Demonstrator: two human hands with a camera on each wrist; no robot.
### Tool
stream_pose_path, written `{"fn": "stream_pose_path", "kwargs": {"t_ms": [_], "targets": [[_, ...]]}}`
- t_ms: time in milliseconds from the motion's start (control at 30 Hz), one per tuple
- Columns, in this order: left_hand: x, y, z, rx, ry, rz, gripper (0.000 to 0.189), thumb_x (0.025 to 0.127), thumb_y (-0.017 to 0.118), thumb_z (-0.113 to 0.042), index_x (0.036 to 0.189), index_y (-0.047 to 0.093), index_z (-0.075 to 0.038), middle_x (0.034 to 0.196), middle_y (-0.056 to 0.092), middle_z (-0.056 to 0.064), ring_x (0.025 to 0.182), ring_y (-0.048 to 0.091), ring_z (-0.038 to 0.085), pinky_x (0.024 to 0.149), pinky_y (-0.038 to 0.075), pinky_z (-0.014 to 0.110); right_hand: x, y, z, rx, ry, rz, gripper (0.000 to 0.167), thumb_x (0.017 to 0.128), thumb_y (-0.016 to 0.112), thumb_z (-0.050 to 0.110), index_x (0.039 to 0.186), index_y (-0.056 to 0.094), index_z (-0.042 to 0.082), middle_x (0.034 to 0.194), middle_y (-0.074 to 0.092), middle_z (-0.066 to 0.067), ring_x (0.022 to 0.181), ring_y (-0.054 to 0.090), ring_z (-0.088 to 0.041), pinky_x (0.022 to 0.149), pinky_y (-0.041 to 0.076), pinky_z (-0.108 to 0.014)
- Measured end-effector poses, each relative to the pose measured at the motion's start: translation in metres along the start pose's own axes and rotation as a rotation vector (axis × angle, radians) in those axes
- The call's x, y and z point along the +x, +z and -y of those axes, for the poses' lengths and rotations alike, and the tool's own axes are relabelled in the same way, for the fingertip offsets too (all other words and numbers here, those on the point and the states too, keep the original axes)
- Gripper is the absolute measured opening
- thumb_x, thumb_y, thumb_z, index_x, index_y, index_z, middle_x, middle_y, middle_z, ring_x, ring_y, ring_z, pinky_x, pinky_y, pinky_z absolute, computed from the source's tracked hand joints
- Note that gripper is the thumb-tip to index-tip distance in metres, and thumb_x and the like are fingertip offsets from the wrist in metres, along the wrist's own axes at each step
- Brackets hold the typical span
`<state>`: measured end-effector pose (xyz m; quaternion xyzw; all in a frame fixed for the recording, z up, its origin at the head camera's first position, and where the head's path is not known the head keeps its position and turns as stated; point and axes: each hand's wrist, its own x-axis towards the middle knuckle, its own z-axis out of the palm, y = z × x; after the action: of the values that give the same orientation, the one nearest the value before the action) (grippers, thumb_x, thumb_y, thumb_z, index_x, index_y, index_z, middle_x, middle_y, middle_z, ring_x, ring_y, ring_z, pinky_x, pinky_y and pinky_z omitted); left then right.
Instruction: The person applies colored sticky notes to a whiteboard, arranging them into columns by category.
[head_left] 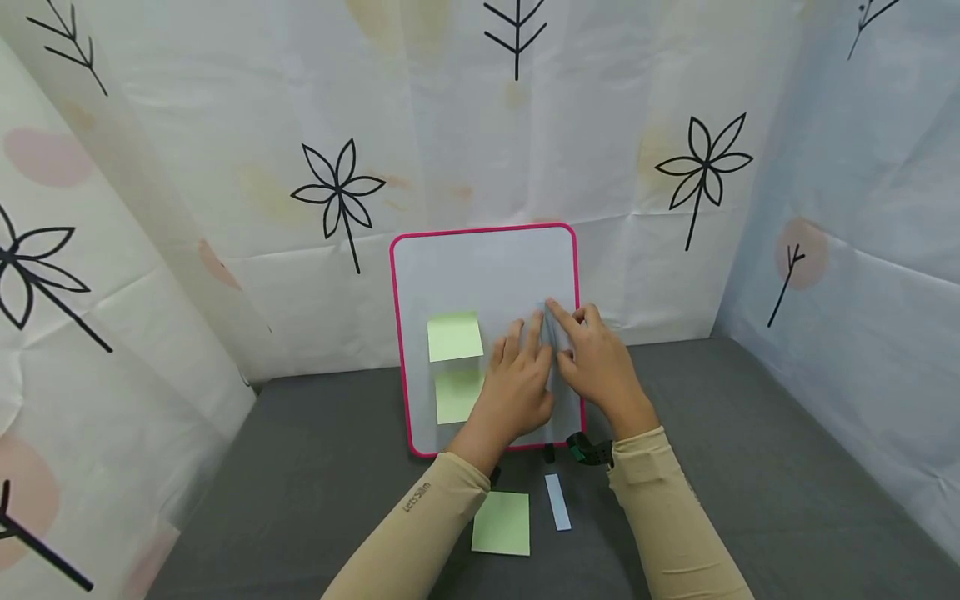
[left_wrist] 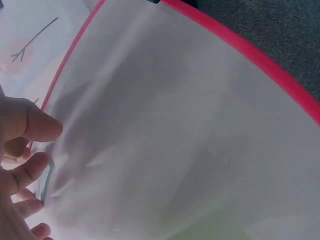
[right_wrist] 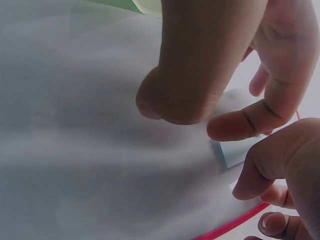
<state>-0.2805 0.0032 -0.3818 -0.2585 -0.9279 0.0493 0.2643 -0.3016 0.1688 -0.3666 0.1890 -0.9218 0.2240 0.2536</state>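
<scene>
A whiteboard (head_left: 480, 267) with a pink rim stands against the back wall. Both hands are at its right half, over a light blue paper strip (right_wrist: 235, 152) on the board's surface. My left hand (head_left: 517, 379) has its fingers extended up the board, touching beside the strip. From the right, my right hand (head_left: 600, 362) points its index finger at the strip's upper end, its other fingers loosely bent. Fingers hide part of the strip. Two pale green sticky notes are on the board: an upper one (head_left: 455, 336) and a lower one (head_left: 457, 396), partly behind my left hand.
On the dark grey table (head_left: 322, 483), in front of the board, lie another green sticky note (head_left: 501, 525) and a second light blue strip (head_left: 557, 502). A small black piece (head_left: 549, 453) sits at the board's lower edge. Patterned white cloth (head_left: 465, 142) surrounds the table.
</scene>
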Motion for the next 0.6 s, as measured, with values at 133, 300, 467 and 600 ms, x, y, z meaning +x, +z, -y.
{"fn": "stream_pose_path", "kwargs": {"t_ms": [133, 300, 467, 600], "targets": [[-0.001, 0.000, -0.001, -0.002, -0.005, 0.012, 0.040, 0.090, 0.073, -0.035, 0.123, 0.067, -0.014, 0.174, 0.029, 0.014, 0.154, 0.029, 0.037, 0.114, 0.035, 0.047, 0.000, -0.001, 0.000, -0.010, 0.010, 0.005, 0.078, 0.090, 0.065, 0.002, 0.163, 0.045, 0.022, 0.126, 0.053, -0.022, 0.062, 0.043, -0.020, 0.055, 0.038, -0.034], [-0.004, 0.003, -0.004, 0.015, 0.004, 0.026, 0.045, 0.090, 0.074, -0.039, 0.128, 0.066, -0.015, 0.173, 0.030, 0.012, 0.154, 0.028, 0.037, 0.115, 0.033, 0.047, 0.000, -0.002, 0.003, -0.016, 0.012, -0.004, 0.077, 0.090, 0.067, 0.003, 0.162, 0.047, 0.023, 0.125, 0.053, -0.020, 0.065, 0.046, -0.022, 0.057, 0.040, -0.034], [-0.011, 0.007, -0.008, 0.028, 0.018, 0.030, 0.051, 0.089, 0.073, -0.036, 0.135, 0.065, -0.016, 0.173, 0.031, 0.010, 0.154, 0.029, 0.035, 0.115, 0.032, 0.046, 0.000, -0.002, 0.003, -0.017, 0.015, 0.005, 0.077, 0.090, 0.068, 0.004, 0.162, 0.047, 0.022, 0.126, 0.054, -0.021, 0.067, 0.047, -0.023, 0.058, 0.041, -0.035], [-0.017, 0.010, -0.010, 0.030, 0.024, 0.022, 0.043, 0.090, 0.073, -0.030, 0.129, 0.067, -0.016, 0.170, 0.036, 0.010, 0.152, 0.034, 0.035, 0.115, 0.034, 0.046, -0.001, -0.002, 0.000, -0.013, 0.033, 0.003, 0.077, 0.089, 0.067, 0.004, 0.162, 0.047, 0.021, 0.127, 0.053, -0.021, 0.064, 0.045, -0.022, 0.056, 0.040, -0.034]]}}
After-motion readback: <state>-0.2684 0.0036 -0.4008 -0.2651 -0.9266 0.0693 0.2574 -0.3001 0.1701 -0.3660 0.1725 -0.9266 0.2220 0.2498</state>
